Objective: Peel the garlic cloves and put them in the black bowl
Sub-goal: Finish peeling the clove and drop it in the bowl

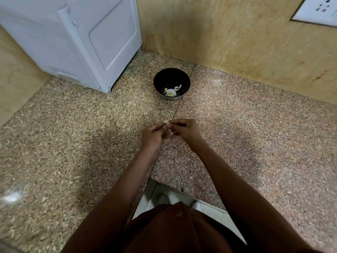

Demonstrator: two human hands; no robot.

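Note:
The black bowl [172, 77] stands on the granite counter [76, 136] near the back corner, with a few pale peeled garlic cloves [171, 92] at its bottom. In front of it, above the counter's seam, my left hand [152, 135] and my right hand [184, 129] meet with curled fingers. Between their fingertips they pinch a small garlic clove [166, 122] with bits of papery skin sticking out. Most of the clove is hidden by the fingers.
A white appliance [82, 39] stands at the back left, close to the bowl. Beige stone walls close the corner, with a white socket plate [319, 10] at the upper right. The counter's front edge has a notch near my body.

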